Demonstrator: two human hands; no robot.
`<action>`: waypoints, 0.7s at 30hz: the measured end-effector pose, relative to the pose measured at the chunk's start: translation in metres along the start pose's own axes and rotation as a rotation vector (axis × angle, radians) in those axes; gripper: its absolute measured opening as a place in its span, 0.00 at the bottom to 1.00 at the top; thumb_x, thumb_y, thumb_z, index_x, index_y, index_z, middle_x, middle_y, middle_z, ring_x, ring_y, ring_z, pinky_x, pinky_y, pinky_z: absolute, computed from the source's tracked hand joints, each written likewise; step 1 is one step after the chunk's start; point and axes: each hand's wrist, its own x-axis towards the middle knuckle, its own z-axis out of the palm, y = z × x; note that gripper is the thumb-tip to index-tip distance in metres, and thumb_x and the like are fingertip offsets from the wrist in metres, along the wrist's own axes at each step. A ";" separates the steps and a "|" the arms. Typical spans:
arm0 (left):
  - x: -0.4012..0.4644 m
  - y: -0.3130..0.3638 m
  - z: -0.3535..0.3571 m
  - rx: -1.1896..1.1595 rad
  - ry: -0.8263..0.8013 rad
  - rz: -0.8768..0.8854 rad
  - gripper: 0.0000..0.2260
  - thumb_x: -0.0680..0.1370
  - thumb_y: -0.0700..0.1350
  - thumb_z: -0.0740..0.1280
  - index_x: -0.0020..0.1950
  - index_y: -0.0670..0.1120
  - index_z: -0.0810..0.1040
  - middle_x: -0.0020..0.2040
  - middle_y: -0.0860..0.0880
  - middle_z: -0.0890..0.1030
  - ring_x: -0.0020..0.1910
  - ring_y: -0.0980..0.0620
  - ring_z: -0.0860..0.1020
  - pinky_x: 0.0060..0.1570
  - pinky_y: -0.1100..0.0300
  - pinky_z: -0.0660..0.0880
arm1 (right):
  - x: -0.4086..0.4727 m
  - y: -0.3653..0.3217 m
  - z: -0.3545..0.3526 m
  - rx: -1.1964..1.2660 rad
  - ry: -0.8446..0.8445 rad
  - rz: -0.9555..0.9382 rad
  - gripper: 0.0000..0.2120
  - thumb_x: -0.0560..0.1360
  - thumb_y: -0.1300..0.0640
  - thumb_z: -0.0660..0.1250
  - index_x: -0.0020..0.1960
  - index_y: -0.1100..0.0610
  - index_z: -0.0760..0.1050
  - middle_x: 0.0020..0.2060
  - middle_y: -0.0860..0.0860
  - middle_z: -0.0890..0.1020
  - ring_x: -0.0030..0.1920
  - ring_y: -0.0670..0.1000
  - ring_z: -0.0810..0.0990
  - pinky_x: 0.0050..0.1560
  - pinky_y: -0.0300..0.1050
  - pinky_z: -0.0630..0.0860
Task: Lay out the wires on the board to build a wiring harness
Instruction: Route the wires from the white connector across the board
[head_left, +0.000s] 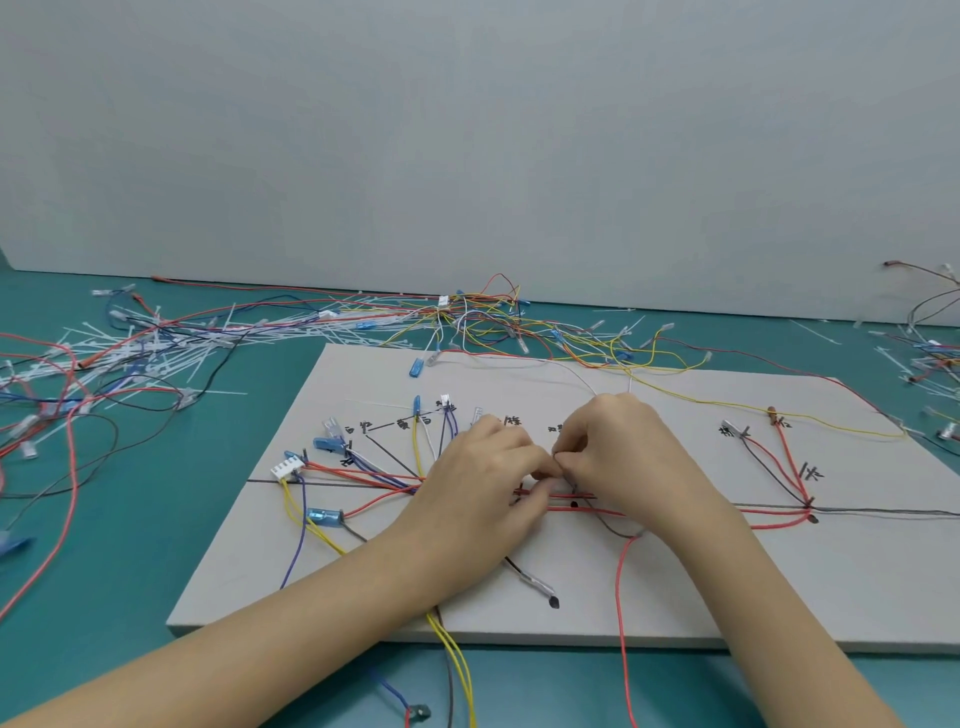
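Note:
A pale grey harness board (675, 582) lies on the teal table, marked with black lines and handwritten labels. Red, blue, yellow, white and black wires (374, 475) run along its main line toward connectors at the left, and red and dark wires (774, 467) branch off at the right. My left hand (478, 473) and my right hand (618, 452) meet over the middle of the board, fingertips curled and pinching something small on the red wire bundle (597, 506). What they pinch is hidden by the fingers. A white wire (571, 370) leads up from behind my right hand.
A heap of white cable ties (140, 348) and loose wires covers the table at the left. A tangle of yellow, red and white wires (488, 317) lies behind the board. More wires sit at the far right (930, 353). A grey wall stands behind.

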 end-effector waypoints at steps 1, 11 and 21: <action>0.000 0.000 0.000 -0.002 0.001 -0.006 0.06 0.78 0.43 0.67 0.51 0.47 0.82 0.44 0.51 0.80 0.48 0.49 0.72 0.50 0.51 0.71 | -0.001 -0.001 -0.001 -0.012 -0.008 0.000 0.06 0.66 0.59 0.68 0.33 0.51 0.81 0.35 0.50 0.83 0.41 0.54 0.78 0.41 0.43 0.75; -0.001 -0.004 0.003 -0.021 -0.026 -0.097 0.10 0.75 0.45 0.68 0.54 0.51 0.71 0.50 0.55 0.73 0.51 0.54 0.69 0.55 0.58 0.67 | -0.005 -0.003 -0.008 0.007 -0.100 -0.023 0.04 0.68 0.59 0.72 0.35 0.53 0.82 0.30 0.44 0.77 0.36 0.48 0.76 0.38 0.43 0.75; 0.000 -0.005 0.005 0.017 -0.083 -0.057 0.09 0.79 0.47 0.64 0.58 0.50 0.76 0.51 0.55 0.78 0.56 0.52 0.69 0.57 0.54 0.68 | -0.008 -0.005 -0.012 -0.021 -0.163 -0.004 0.15 0.66 0.56 0.71 0.25 0.48 0.71 0.32 0.49 0.80 0.40 0.50 0.79 0.39 0.47 0.77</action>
